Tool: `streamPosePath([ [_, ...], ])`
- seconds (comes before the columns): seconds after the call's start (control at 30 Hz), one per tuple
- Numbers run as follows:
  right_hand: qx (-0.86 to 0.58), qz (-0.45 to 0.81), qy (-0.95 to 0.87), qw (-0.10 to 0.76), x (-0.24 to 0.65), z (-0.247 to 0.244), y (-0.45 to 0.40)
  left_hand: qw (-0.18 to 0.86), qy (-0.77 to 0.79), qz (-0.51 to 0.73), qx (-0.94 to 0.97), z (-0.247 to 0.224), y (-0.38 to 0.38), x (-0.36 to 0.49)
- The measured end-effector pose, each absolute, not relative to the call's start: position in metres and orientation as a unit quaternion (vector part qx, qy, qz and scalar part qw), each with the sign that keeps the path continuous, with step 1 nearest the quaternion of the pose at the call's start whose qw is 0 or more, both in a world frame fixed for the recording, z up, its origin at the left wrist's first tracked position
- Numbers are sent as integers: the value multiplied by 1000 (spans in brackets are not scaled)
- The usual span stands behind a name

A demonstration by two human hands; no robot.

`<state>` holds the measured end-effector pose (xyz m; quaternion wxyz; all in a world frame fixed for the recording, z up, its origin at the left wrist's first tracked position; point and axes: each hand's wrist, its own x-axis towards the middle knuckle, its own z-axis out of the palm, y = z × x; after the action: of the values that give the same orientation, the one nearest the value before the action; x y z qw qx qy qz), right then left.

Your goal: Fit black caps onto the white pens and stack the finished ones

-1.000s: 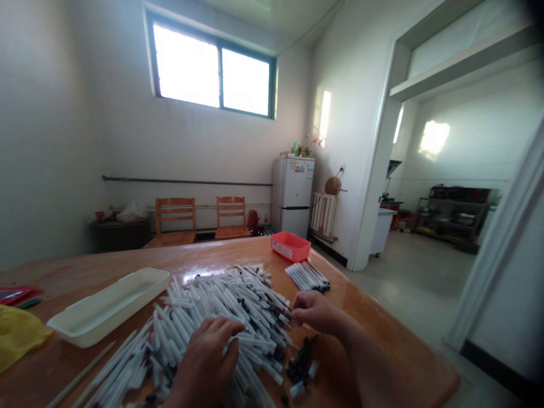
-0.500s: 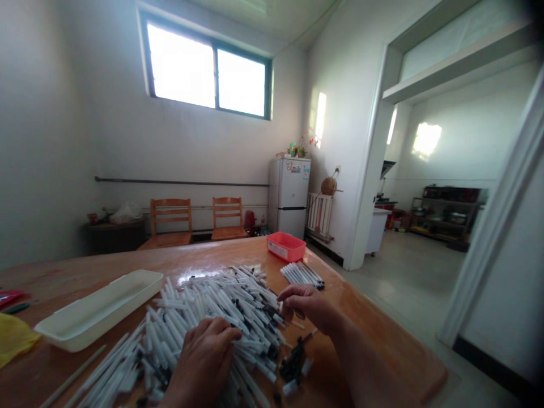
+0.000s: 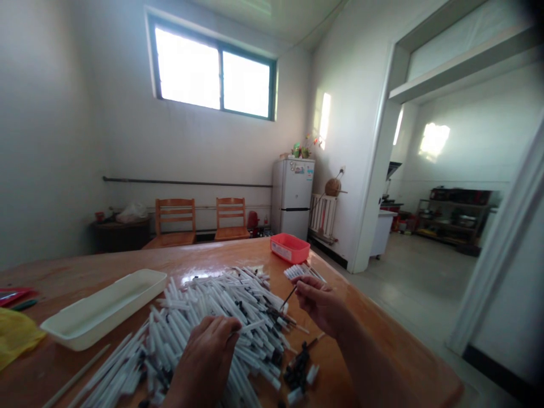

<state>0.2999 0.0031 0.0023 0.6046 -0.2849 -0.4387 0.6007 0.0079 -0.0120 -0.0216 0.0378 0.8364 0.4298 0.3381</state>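
A big heap of white pen barrels (image 3: 212, 300), mixed with black pieces, covers the near part of the table. Above the heap, my left hand (image 3: 208, 351) is closed on a white pen barrel (image 3: 253, 327), which juts out to the right from thumb and fingers. Pinched in my right hand (image 3: 318, 300) is a thin dark pen refill (image 3: 289, 296), slanting down toward the heap's right edge. Behind that hand lies a row of white pens (image 3: 294, 272), partly hidden. Small black pieces (image 3: 297, 365) form a little pile at the near right.
On the left stands a long cream tray (image 3: 106, 311), beside a yellow cloth or bag (image 3: 17, 334). A red plastic basket (image 3: 289, 249) sits near the table's far right edge. Two wooden chairs (image 3: 175, 221) and a fridge (image 3: 293, 192) are beyond the table.
My right hand has lifted from the heap's edge and moved slightly right, with a dark refill now showing in its pinch. A white barrel now shows in my left hand.
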Motion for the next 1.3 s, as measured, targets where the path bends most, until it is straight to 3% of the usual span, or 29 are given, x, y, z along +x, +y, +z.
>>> streamPosePath([
  [0.5, -249, 588, -449, 626, 290, 9, -1, 298, 431, 384, 760, -9, -29, 24],
  [1.03, -279, 578, -465, 610, 282, 13, -7, 375, 418, 373, 738, -1, -33, 27],
  [1.3, -308, 526, -499, 616, 272, 15, -11, 528, 367, 353, 680, -2, -36, 28],
])
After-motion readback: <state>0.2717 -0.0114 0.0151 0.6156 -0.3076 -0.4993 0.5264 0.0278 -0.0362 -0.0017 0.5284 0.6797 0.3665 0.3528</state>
